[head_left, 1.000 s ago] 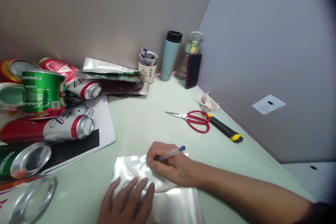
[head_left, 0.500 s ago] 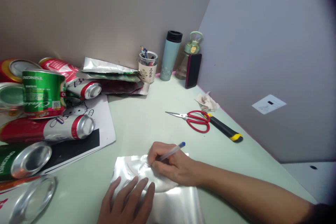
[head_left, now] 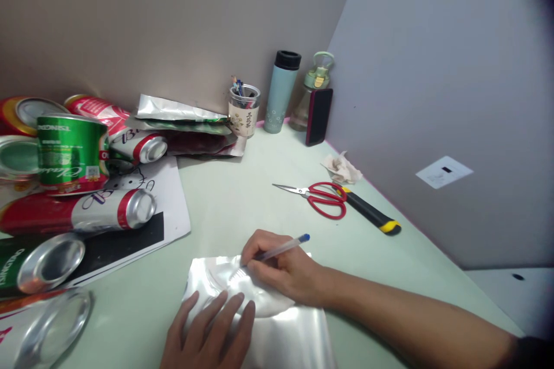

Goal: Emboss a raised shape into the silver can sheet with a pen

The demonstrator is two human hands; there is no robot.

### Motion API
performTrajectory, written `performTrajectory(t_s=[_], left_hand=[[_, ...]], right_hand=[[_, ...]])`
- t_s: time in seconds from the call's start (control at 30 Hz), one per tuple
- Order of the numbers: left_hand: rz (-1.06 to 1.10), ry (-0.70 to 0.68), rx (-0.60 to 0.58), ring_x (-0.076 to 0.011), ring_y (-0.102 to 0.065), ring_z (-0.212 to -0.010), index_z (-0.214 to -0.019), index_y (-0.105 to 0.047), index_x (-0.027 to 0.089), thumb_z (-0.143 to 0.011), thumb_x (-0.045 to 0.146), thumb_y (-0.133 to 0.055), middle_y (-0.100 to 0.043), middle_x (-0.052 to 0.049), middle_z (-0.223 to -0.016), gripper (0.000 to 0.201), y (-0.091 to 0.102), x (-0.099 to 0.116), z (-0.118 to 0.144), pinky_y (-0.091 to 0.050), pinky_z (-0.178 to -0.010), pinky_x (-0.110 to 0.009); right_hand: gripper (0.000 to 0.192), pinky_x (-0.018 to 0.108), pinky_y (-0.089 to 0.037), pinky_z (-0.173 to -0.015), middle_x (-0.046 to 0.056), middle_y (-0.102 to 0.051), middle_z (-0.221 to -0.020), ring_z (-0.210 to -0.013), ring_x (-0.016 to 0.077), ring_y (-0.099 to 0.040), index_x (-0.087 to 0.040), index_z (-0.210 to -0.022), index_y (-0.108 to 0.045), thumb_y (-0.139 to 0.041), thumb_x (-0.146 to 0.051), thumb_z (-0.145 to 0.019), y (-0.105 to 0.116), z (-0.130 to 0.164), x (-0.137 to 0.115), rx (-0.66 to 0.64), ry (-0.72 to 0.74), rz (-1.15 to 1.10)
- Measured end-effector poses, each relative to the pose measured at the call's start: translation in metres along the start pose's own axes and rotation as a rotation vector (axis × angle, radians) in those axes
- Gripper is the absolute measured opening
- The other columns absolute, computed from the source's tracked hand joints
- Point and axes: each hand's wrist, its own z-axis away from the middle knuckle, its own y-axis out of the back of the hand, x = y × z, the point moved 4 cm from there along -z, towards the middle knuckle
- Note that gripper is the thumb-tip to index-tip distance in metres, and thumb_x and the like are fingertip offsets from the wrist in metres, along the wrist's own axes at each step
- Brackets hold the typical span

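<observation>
A shiny silver metal sheet [head_left: 294, 334] lies flat on the pale green table at the near edge. My right hand [head_left: 281, 270] grips a clear pen with a blue cap [head_left: 281, 249], its tip touching the sheet near the middle. My left hand [head_left: 208, 331] lies flat, fingers spread, pressing on the sheet's near left part. A white rounded shape [head_left: 264, 302] rests on the sheet under my right hand.
Several red and green cans [head_left: 71, 153] and foil sheets [head_left: 182, 110] are piled at the left. Red scissors [head_left: 322, 199] and a black-yellow utility knife [head_left: 372, 213] lie at the right. A pen cup [head_left: 243, 108], two bottles [head_left: 281, 92] and a phone [head_left: 318, 116] stand in the corner.
My right hand has shifted slightly and the pen's blue end has swung a little to the right and up. My left hand and the sheet stay put.
</observation>
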Motion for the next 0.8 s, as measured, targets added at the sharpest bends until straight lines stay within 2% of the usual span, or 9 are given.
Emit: performTrajectory(t_s=[0.47,0.8], left_hand=[[0.032,0.034,-0.003,-0.0215,-0.064,-0.097,-0.114,-0.072,0.025,-0.091,0.058,-0.058,-0.076,-0.004,-0.106,0.043,0.000,0.000,-0.001,-0.011,-0.122,-0.048],[0.033,0.030,-0.012,-0.0226,-0.064,-0.097,-0.114,-0.072,0.023,-0.092,0.057,-0.057,-0.077,-0.005,-0.106,0.043,0.002,0.000,-0.004,-0.008,-0.123,-0.050]], right_hand=[[0.011,0.028,-0.045,-0.070,0.003,-0.058,-0.084,-0.074,0.0149,-0.054,-0.018,-0.084,-0.057,-0.053,-0.009,-0.088,0.000,-0.002,-0.011,-0.068,0.085,0.094],[0.013,0.029,-0.044,-0.071,0.002,-0.055,-0.080,-0.075,0.0165,-0.051,-0.021,-0.079,-0.049,-0.050,-0.010,-0.086,0.000,-0.001,-0.013,-0.119,0.126,0.102]])
